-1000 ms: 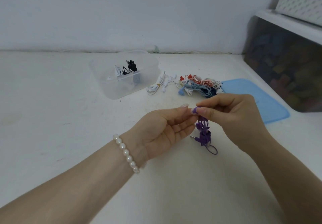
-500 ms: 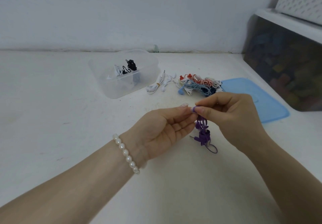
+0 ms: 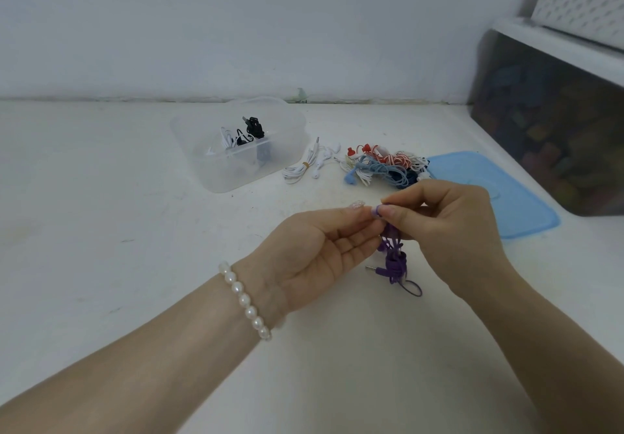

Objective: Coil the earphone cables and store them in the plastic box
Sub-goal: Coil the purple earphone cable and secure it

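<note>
While two hands [image 3: 388,231] pinch, one purple earphone [image 3: 395,261]

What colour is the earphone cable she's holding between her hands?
Purple: the earphone cable hangs in a bundle below her fingertips, seen in the head view.

Left hand [image 3: 317,251] palm-up, right hand [image 3: 449,231] fingers curled, fingertips together.

one head-worn view only, looking forward and down from above the white tabletop [image 3: 101,231]. the forearms enter from the bottom edge, close to the lens, and the wall [image 3: 236,28] closes the far side. wide-angle bending shows at the edges.
</note>
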A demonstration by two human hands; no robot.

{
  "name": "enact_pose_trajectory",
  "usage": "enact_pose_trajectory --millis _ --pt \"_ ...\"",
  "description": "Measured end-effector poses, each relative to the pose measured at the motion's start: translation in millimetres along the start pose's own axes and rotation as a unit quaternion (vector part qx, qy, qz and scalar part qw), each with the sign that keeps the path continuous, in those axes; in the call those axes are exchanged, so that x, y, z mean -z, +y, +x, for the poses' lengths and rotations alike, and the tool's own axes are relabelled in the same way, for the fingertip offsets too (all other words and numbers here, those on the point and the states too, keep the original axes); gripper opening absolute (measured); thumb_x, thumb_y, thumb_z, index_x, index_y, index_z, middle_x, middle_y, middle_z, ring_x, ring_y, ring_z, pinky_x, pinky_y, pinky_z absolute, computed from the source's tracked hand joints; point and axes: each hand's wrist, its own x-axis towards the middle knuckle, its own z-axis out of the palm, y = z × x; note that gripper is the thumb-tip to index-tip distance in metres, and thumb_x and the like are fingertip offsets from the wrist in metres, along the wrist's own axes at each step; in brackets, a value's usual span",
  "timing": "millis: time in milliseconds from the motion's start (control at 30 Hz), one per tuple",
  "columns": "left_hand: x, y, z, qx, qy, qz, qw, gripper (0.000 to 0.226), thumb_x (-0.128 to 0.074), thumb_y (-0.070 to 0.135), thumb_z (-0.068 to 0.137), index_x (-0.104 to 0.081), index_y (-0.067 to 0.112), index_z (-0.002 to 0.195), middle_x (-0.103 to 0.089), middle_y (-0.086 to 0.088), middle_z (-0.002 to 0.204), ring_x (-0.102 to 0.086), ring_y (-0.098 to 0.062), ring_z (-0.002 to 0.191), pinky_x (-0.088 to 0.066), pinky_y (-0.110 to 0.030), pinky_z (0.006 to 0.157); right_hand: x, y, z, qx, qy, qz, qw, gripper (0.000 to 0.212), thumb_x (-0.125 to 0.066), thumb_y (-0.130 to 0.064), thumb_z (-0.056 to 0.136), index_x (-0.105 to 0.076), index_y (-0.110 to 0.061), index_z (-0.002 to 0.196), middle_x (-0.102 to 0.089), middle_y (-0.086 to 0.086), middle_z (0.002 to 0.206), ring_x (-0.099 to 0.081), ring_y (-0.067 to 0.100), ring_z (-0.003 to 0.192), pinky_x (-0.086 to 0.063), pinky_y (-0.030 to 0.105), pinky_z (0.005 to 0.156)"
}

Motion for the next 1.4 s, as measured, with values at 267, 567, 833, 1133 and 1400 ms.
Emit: enact_pose_trajectory --millis 267,567,833,1133,1400 --pt "-1 0 -1 -0.01 -0.002 0.003 1.0 0.015 -0.061 0.01 0.062 -0.072 0.001 0.068 -0.069 -0.008 0.077 -0.068 -0.013 0.069 -0.056 -0.025 0.072 -3 1 -2 0.003 0.02 -0.004 1.0 0.019 -0.075 -0.006 0.071 -0.068 -0.023 0.064 -0.068 -0.008 0.057 -0.064 0.011 0.055 -0.058 0.035 0.063" --pt "-3 0 -4 -0.046 -0.008 0.011 0.999 0.015 -0.054 0.005 0.08 -0.067 -0.001 0.084 -0.071 -0.009 0.081 -0.069 -0.014 0.073 -0.057 -0.024 0.073 -5 -1 -5 0.029 0.04 -0.01 0.999 0.023 -0.075 -0.008 0.071 -0.068 -0.029 0.066 -0.069 -0.012 0.062 -0.066 0.011 0.058 -0.058 0.037 0.067" --pt "-5 -2 -5 -0.09 0.0 0.042 0.995 0.019 -0.053 0.004 0.082 -0.072 0.0 0.078 -0.072 -0.009 0.083 -0.069 -0.015 0.077 -0.056 -0.026 0.078 -8 1 -6 0.06 0.05 -0.005 0.997 0.029 -0.074 -0.005 0.072 -0.065 -0.033 0.066 -0.065 -0.024 0.058 -0.065 0.004 0.06 -0.056 0.023 0.065" --pt "-4 2 -5 -0.133 0.028 0.076 0.988 0.018 -0.049 0.005 0.089 -0.067 0.003 0.094 -0.071 -0.009 0.078 -0.069 -0.016 0.074 -0.056 -0.028 0.079 2 2 1 -0.001 0.002 0.105 0.994 0.017 -0.07 -0.001 0.073 -0.071 -0.018 0.073 -0.073 -0.004 0.067 -0.068 0.014 0.064 -0.059 0.031 0.067" --pt "-7 -4 -9 -0.206 0.0 0.217 0.954 0.022 -0.052 0.004 0.087 -0.071 0.016 0.087 -0.073 0.003 0.077 -0.068 -0.005 0.075 -0.054 -0.018 0.071 4 2 2 -0.01 0.007 0.095 0.995 0.01 -0.071 -0.005 0.072 -0.071 -0.014 0.074 -0.071 0.0 0.062 -0.067 0.015 0.061 -0.057 0.026 0.06"
